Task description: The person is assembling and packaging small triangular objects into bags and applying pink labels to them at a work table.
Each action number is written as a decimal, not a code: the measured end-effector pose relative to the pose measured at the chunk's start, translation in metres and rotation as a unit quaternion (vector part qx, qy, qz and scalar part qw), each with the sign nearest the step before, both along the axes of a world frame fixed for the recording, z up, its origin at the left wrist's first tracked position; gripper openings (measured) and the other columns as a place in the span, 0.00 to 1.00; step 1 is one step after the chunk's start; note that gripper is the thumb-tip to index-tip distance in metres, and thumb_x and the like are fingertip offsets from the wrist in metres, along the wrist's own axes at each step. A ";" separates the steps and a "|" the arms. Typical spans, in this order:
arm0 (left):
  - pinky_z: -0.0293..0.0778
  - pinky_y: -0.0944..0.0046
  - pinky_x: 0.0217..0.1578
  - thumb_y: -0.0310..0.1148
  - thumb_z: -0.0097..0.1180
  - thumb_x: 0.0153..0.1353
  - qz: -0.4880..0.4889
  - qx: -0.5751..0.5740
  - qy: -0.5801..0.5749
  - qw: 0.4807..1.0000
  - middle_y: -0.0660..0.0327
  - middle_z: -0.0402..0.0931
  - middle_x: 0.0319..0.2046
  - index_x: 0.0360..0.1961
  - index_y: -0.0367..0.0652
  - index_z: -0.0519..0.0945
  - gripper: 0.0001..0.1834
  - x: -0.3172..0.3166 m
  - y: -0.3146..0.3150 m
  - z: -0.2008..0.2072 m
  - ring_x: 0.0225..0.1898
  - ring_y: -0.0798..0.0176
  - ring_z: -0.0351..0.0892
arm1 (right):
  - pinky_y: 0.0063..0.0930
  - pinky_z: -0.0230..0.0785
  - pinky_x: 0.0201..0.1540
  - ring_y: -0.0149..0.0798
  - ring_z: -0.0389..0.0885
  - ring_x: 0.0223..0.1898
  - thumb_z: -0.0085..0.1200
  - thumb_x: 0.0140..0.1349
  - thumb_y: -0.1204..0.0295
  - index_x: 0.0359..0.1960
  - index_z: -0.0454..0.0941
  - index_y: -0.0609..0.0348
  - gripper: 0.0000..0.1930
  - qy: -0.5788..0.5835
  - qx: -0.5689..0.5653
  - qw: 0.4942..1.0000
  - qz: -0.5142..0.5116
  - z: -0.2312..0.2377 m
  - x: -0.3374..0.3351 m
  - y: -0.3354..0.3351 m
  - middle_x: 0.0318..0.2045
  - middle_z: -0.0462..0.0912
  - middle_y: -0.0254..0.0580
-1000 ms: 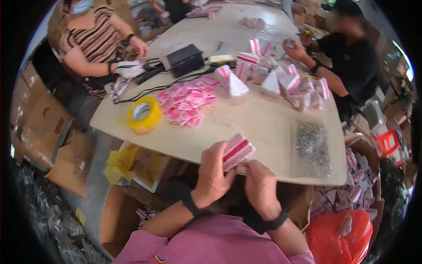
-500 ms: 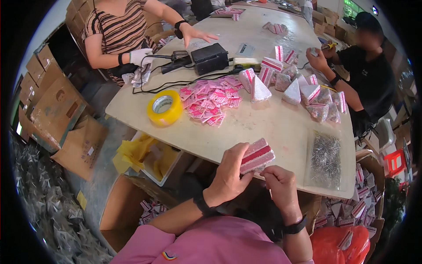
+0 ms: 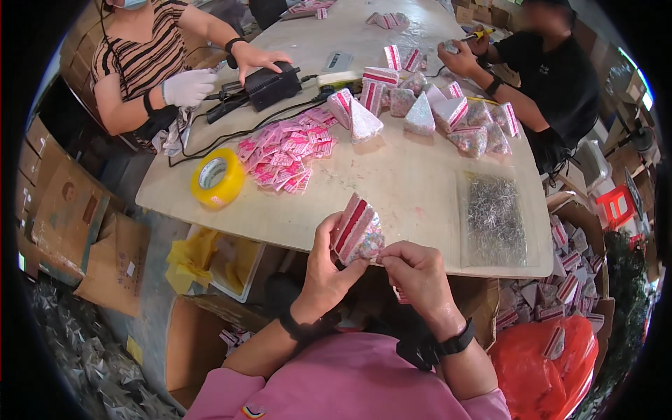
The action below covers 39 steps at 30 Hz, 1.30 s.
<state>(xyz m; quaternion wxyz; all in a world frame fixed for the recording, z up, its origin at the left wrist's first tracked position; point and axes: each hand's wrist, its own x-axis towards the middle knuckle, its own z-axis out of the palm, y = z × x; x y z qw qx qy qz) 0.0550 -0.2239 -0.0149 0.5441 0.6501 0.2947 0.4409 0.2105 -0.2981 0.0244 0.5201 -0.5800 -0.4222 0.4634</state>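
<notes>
My left hand [image 3: 326, 273] is closed around a toy cake slice [image 3: 358, 234], a wedge with pink and dark red stripes on one side and speckled glitter on another. It is held up in front of the table's near edge. Right beside its lower tip, my right hand [image 3: 417, 278] has thumb and forefinger pinched together. What they grip is too small to make out. A bit of pink and white [image 3: 400, 295] shows just below these fingers, and I cannot tell whether it is held.
On the table [image 3: 392, 175] lie pink printed tags [image 3: 287, 150], a yellow tape roll [image 3: 218, 178], several cake slices [image 3: 420, 122] and a tray of small metal hooks [image 3: 495, 220]. A co-worker's hand [image 3: 260, 59] touches a black box [image 3: 272, 87]. Another person [image 3: 560, 70] works at right. A red bag [image 3: 546, 371] lies below.
My left hand has turned the cake slice so its tip points toward my right hand and its glittery side shows. The co-worker's bare hand has come down onto the black box. The view has shifted.
</notes>
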 end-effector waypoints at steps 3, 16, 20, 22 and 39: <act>0.68 0.60 0.56 0.21 0.60 0.51 -0.003 -0.003 -0.003 1.000 0.53 0.65 0.55 0.63 0.39 0.56 0.38 0.001 -0.001 0.002 0.56 0.61 0.69 | 0.16 0.61 0.21 0.19 0.69 0.19 0.52 0.62 0.78 0.34 0.80 0.67 0.05 0.005 -0.002 1.000 0.000 -0.001 0.001 0.000 0.18 0.74 0.29; 0.67 0.59 0.56 0.23 0.61 0.49 0.022 0.035 0.035 0.999 0.50 0.65 0.55 0.63 0.38 0.58 0.39 0.002 0.001 -0.005 0.55 0.58 0.70 | 0.16 0.59 0.19 0.18 0.68 0.18 0.51 0.62 0.77 0.33 0.81 0.65 0.06 -0.030 0.000 0.999 -0.024 0.000 0.000 0.000 0.17 0.73 0.28; 0.66 0.58 0.56 0.22 0.61 0.49 0.028 0.044 0.047 0.998 0.50 0.65 0.55 0.63 0.38 0.58 0.39 0.002 0.000 -0.005 0.56 0.56 0.69 | 0.20 0.64 0.23 0.22 0.72 0.21 0.51 0.61 0.77 0.33 0.80 0.67 0.06 -0.083 0.049 0.995 -0.031 -0.009 0.001 0.000 0.19 0.76 0.31; 0.66 0.57 0.56 0.22 0.62 0.48 0.038 0.067 0.065 0.995 0.48 0.65 0.55 0.63 0.37 0.59 0.40 0.002 0.000 -0.005 0.56 0.52 0.69 | 0.23 0.67 0.26 0.25 0.74 0.24 0.51 0.60 0.78 0.34 0.80 0.68 0.07 -0.146 0.088 0.984 -0.043 -0.009 -0.001 0.000 0.20 0.78 0.34; 0.67 0.52 0.54 0.22 0.62 0.47 0.079 0.212 0.147 0.963 0.43 0.66 0.53 0.62 0.34 0.59 0.40 -0.001 -0.003 0.004 0.55 0.43 0.68 | 0.17 0.64 0.20 0.26 0.77 0.19 0.53 0.61 0.78 0.42 0.66 0.63 0.10 0.065 -0.035 0.997 0.006 0.001 -0.004 0.009 0.21 0.77 0.38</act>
